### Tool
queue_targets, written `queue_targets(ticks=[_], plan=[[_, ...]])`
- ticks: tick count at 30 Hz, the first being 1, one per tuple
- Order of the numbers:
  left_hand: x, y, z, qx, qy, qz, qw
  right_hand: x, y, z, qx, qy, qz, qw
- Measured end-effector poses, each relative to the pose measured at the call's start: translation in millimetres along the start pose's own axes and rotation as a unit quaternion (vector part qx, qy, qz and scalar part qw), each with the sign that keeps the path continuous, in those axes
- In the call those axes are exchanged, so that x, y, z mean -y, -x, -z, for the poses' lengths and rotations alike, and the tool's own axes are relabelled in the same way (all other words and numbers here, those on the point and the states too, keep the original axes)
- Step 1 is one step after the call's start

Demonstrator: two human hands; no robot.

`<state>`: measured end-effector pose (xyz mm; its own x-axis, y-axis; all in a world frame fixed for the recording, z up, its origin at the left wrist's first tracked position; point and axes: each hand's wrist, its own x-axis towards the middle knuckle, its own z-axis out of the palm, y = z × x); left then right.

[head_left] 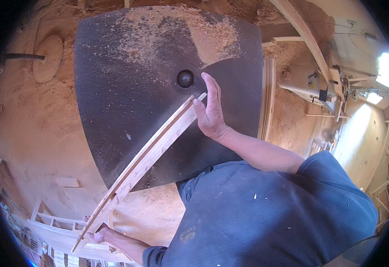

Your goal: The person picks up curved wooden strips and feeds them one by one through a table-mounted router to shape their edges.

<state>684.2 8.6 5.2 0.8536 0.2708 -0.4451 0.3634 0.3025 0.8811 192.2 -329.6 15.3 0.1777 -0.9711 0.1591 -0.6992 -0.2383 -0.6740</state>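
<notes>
A long, pale wooden rail (152, 151) with a groove along its length slants across the dark machine table (114, 89). Its far end is close to the round opening with a dark spindle (185, 78) in the table. My right hand (211, 113) has that end between its thumb and its straightened fingers; the thumb lies against the wood. At the lower left, past the table edge, my left hand (100, 235) is closed around the rail's near end. The rail hides part of its fingers.
Wood shavings (176, 35) cover the table's far part. Sawdust lies over the floor, where a small wooden block (68, 182) sits at left. Long boards (268, 100) stand along the table's right side. A slatted wooden frame (56, 222) is at lower left.
</notes>
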Motion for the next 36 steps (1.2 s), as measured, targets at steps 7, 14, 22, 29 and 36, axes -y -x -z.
queue_targets(ticks=[7, 14, 22, 29, 36], plan=[[18.7, 8.0, -19.2, 0.183, 0.111, 0.005, 0.977, 27.0, 15.2, 45.9, 0.275, 0.041, 0.114, 0.954], [83.3, 169.9, -97.8, 0.377, -0.024, 0.141, 0.915, 40.9, 39.8, 48.5, 0.256, 0.044, 0.214, 0.941], [155.3, 365.9, -82.1, 0.438, -0.199, 0.271, 0.834, -92.8, 109.2, 166.4, 0.165, 0.07, 0.112, 0.977], [139.5, 348.7, -85.1, 0.4, -0.314, -0.076, 0.858, -160.8, 178.2, 259.9, 0.179, 0.112, 0.025, 0.977], [230.6, 372.7, -123.3, 0.264, -0.544, -0.578, 0.548, -203.6, 201.1, 306.7, 0.329, 0.153, -0.075, 0.929]])
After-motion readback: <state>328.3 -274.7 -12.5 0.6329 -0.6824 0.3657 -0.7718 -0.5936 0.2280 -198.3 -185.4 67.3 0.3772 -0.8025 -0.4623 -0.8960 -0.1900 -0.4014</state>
